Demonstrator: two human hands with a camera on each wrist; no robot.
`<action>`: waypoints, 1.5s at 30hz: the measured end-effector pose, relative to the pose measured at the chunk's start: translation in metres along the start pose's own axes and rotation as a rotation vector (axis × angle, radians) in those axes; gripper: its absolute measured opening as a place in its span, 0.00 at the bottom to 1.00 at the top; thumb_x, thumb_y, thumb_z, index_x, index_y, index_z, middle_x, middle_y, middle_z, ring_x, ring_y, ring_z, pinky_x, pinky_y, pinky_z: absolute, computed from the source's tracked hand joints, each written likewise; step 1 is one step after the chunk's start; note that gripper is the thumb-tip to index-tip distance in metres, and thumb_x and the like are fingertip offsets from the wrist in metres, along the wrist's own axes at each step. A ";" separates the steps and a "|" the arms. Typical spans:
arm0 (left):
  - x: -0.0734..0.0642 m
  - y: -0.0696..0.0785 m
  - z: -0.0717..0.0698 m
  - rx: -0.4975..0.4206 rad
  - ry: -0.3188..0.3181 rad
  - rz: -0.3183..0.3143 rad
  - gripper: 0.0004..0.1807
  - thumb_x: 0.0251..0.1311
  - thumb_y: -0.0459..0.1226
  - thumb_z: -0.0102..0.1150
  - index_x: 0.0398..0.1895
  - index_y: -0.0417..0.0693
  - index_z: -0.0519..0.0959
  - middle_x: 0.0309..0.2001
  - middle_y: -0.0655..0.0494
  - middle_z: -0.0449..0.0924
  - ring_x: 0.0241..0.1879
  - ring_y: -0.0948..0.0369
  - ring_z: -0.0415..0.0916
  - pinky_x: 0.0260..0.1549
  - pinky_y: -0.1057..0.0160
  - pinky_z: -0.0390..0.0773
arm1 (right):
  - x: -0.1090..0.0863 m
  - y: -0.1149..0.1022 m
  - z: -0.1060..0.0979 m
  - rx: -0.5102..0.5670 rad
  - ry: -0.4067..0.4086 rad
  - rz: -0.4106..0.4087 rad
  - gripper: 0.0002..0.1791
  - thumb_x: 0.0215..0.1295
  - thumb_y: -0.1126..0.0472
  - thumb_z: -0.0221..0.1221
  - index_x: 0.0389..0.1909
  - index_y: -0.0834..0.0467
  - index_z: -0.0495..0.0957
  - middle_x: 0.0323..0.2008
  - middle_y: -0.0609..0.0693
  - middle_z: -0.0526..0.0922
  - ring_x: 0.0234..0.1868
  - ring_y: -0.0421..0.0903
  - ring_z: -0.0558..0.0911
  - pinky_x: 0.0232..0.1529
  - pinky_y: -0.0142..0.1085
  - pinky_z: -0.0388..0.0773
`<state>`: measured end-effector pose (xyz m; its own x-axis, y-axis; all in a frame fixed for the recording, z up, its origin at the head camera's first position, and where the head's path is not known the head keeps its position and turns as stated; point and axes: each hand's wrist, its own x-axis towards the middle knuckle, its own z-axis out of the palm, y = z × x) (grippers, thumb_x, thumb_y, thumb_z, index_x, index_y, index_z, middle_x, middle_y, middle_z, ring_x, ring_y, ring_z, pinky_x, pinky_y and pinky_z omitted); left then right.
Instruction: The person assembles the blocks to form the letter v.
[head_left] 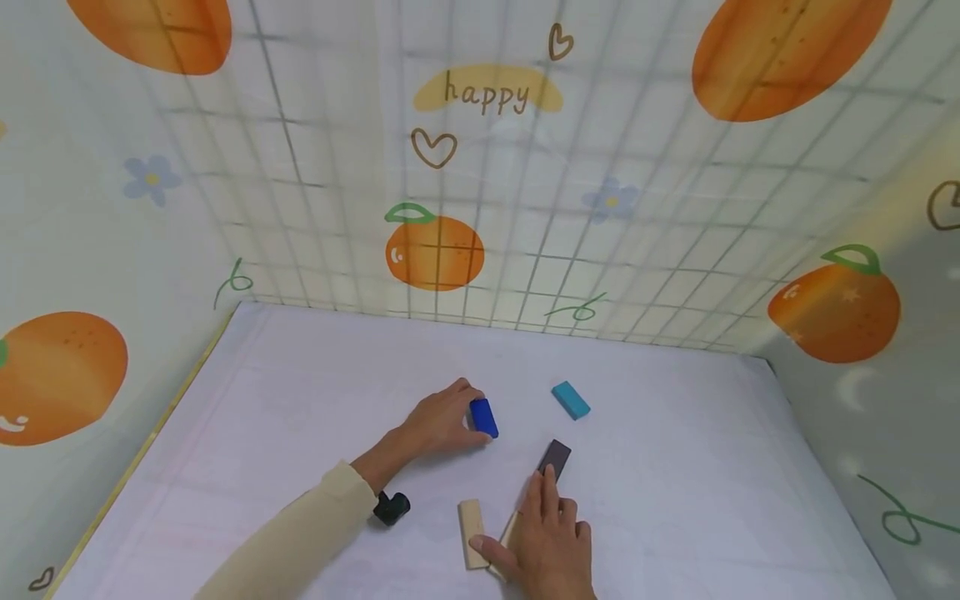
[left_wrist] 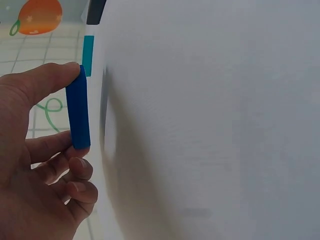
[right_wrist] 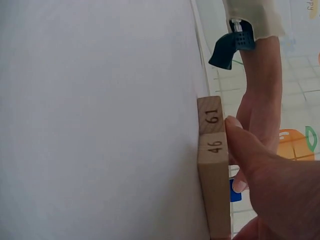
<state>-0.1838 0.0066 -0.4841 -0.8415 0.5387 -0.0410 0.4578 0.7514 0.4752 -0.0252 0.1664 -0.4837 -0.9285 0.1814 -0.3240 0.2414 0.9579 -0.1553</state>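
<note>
My left hand [head_left: 442, 425] pinches a blue block [head_left: 484, 418] by its two ends, thumb at the near end and a fingertip at the far end. In the left wrist view the blue block [left_wrist: 79, 110] is held on edge, close over the white surface. My right hand [head_left: 555, 537] lies low, its index and middle fingers stretched to the near end of a dark brown block [head_left: 556, 457]. Its thumb touches a plain wooden block [head_left: 471, 529]. A second plain block [head_left: 508, 533] is partly hidden beneath the hand. The right wrist view shows printed ends, 61 [right_wrist: 210, 112] and 46 [right_wrist: 214, 147].
A light blue block [head_left: 572, 400] lies beyond the dark one, to the right of my left hand. White cloth [head_left: 712, 467] covers the table, with patterned curtains [head_left: 510, 183] at the back and sides. A black camera [head_left: 392, 508] sticks out from the left wrist.
</note>
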 end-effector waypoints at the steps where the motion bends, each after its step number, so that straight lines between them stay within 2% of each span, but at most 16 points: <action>1: -0.002 -0.001 0.000 0.000 0.000 0.000 0.38 0.56 0.56 0.70 0.67 0.49 0.74 0.58 0.55 0.73 0.51 0.60 0.76 0.53 0.57 0.78 | 0.000 0.000 0.000 0.002 0.004 -0.004 0.80 0.33 0.12 0.57 0.76 0.69 0.53 0.77 0.70 0.49 0.63 0.70 0.65 0.60 0.69 0.62; 10: -0.017 -0.004 -0.002 -0.010 -0.014 -0.008 0.38 0.56 0.56 0.70 0.67 0.50 0.74 0.59 0.56 0.73 0.53 0.60 0.76 0.54 0.56 0.78 | -0.001 0.000 -0.001 -0.013 0.014 -0.010 0.81 0.33 0.11 0.55 0.76 0.69 0.52 0.76 0.70 0.50 0.63 0.69 0.64 0.58 0.67 0.64; 15: -0.024 -0.006 -0.001 -0.010 -0.020 0.018 0.38 0.55 0.56 0.71 0.66 0.50 0.75 0.58 0.57 0.74 0.52 0.60 0.76 0.53 0.56 0.78 | -0.002 0.000 -0.001 -0.001 0.016 -0.012 0.81 0.33 0.11 0.55 0.76 0.69 0.52 0.77 0.70 0.50 0.63 0.69 0.64 0.58 0.67 0.64; 20: -0.031 -0.010 0.001 0.002 -0.014 0.071 0.38 0.55 0.56 0.71 0.65 0.48 0.76 0.56 0.57 0.74 0.48 0.62 0.76 0.49 0.60 0.78 | -0.003 -0.001 -0.002 -0.007 0.018 -0.016 0.80 0.34 0.11 0.55 0.76 0.69 0.53 0.77 0.70 0.48 0.62 0.68 0.65 0.58 0.66 0.64; 27: -0.044 -0.011 0.002 -0.017 -0.026 0.068 0.37 0.56 0.56 0.71 0.65 0.49 0.75 0.56 0.58 0.73 0.46 0.64 0.75 0.48 0.61 0.78 | -0.003 0.000 -0.002 -0.014 0.011 -0.016 0.81 0.33 0.10 0.53 0.76 0.69 0.53 0.77 0.69 0.47 0.61 0.68 0.65 0.58 0.66 0.65; 45: -0.058 -0.007 0.008 -0.042 -0.061 0.105 0.38 0.57 0.59 0.68 0.67 0.52 0.74 0.59 0.61 0.72 0.49 0.65 0.75 0.50 0.61 0.78 | -0.005 0.002 -0.003 0.001 0.023 -0.027 0.79 0.36 0.12 0.56 0.77 0.69 0.53 0.77 0.69 0.48 0.62 0.68 0.64 0.58 0.67 0.64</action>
<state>-0.1361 -0.0263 -0.4918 -0.7699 0.6368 -0.0417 0.5290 0.6735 0.5163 -0.0212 0.1678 -0.4799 -0.9409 0.1604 -0.2982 0.2162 0.9624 -0.1645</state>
